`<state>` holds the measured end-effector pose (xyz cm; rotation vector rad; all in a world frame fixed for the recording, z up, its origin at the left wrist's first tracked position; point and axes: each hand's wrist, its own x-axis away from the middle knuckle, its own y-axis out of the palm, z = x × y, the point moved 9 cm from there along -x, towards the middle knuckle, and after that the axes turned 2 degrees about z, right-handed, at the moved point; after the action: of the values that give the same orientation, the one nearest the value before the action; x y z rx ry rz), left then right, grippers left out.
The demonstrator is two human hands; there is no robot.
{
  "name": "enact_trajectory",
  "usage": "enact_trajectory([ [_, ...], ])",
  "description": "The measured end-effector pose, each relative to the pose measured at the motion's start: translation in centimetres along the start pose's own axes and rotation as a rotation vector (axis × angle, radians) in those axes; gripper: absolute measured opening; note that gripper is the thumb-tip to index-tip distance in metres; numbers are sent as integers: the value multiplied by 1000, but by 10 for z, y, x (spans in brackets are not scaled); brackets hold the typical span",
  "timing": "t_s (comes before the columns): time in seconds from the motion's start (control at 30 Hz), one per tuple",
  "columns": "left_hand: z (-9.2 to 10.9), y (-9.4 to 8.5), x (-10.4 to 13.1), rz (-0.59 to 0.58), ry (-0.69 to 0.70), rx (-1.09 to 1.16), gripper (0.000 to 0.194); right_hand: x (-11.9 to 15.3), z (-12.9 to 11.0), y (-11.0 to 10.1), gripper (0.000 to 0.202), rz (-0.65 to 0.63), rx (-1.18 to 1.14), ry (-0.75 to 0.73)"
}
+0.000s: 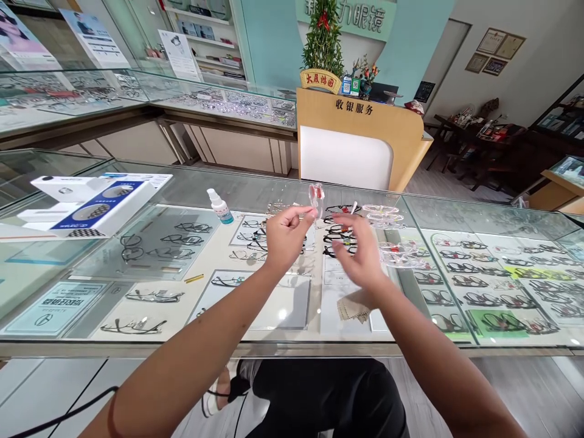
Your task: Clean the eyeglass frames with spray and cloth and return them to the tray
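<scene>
My left hand [287,236] is closed in a pinch on a pair of clear eyeglasses [316,194] with a reddish patch on the lens, held up above the glass counter. To its right, my right hand [360,250] has its fingers apart and nothing visible in them. Black-framed glasses [340,250] lie in a column partly behind the right hand. Beside them, several clear-framed glasses [401,255] are laid in another group. A beige cleaning cloth [356,306] lies just below my right hand, partly covered by the wrist.
A white spray bottle [219,207] stands on the glass counter [283,350], left of my hands. Farther left sits an open white and blue box [91,207]. More glasses [481,298] show under the glass to the right. A wooden cashier desk [360,112] stands beyond.
</scene>
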<state>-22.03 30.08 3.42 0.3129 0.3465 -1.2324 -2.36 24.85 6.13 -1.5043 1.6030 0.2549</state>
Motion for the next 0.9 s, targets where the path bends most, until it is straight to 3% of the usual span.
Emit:
enact_trajectory([
  [0.1, 3, 4, 6, -32, 44, -52, 25, 12, -20, 27, 61, -162, 74, -142],
  [0.23, 6, 5, 7, -43, 80, -76, 25, 15, -14, 34, 74, -176, 102, -129],
  [0.7, 7, 6, 8, -57, 135, -134, 25, 14, -6, 33, 72, -145, 195, -94],
  [0.9, 11, 3, 6, -52, 171, -207, 25, 9, 4, 15, 69, -27, 213, -32],
])
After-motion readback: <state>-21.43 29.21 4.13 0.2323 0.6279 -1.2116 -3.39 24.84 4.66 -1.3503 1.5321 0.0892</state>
